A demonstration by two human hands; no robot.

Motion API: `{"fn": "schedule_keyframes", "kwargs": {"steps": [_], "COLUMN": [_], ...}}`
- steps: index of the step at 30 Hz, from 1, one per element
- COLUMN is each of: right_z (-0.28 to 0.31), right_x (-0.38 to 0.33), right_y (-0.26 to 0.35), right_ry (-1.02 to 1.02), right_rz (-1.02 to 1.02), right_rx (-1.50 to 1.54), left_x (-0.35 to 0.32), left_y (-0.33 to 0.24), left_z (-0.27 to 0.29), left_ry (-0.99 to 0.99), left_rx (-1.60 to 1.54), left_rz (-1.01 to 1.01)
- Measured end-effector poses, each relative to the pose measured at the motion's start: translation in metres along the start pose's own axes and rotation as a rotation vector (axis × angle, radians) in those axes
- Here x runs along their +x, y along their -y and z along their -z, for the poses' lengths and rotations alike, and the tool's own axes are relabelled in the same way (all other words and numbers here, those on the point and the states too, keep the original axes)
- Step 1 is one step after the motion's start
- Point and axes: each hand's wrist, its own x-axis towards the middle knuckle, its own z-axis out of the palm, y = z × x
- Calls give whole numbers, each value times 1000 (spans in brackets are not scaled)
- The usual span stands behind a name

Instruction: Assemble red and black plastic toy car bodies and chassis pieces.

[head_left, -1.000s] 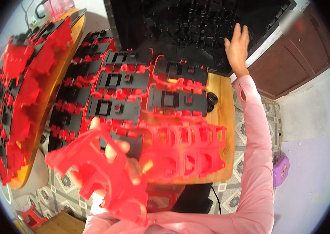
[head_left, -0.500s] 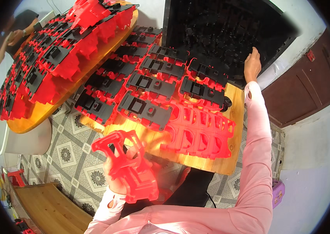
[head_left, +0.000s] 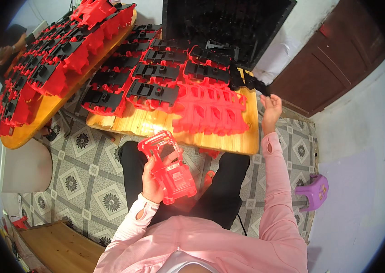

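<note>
My left hand (head_left: 152,184) is closed round the side of a red plastic housing (head_left: 179,179), which it holds up over my lap. The housing has a large opening at its upper end and a boxy lower end. Off the right end of the table, my right hand (head_left: 271,110) has its fingers drawn together at the end of a dark, jagged black plastic part (head_left: 251,83). That part looks blurred, and its full shape is unclear. Nearest to both hands on the wooden table (head_left: 133,120) lie bare red housings (head_left: 210,109) in rows.
Red housings topped with black plates (head_left: 154,93) cover the table's left and back. A large black tray (head_left: 220,27) stands behind. At left, an oval table (head_left: 17,142) carries more, with another person (head_left: 8,50) beyond. A purple stool (head_left: 313,192) stands right, a white tub (head_left: 19,164) left.
My right hand has come back from the black tray toward me, with a black part now at its fingers. The red housing in my left hand has turned its flatter side up. The view has shifted.
</note>
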Motion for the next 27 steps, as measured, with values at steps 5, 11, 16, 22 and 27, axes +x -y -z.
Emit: {"fn": "schedule_keyframes", "kwargs": {"steps": [5,11,16,22,27], "right_z": [35,56,30,24,26], "right_x": [-53,-65,-51,-28,-28], "right_y": [10,21,51,42,33], "right_ry": [111,377,391,617,702], "right_rz": [85,119,152,269,475], "right_rx": [-205,-278,-670,-849,-880], "left_x": [-44,-79,-82,-40,4], "left_y": [11,27,33,28,16], "left_z": [13,19,10,-13,-35], "left_ry": [73,88,74,55,40], "left_rx": [-46,-47,-18,75,36], "left_rz": [64,118,155,138,139]}}
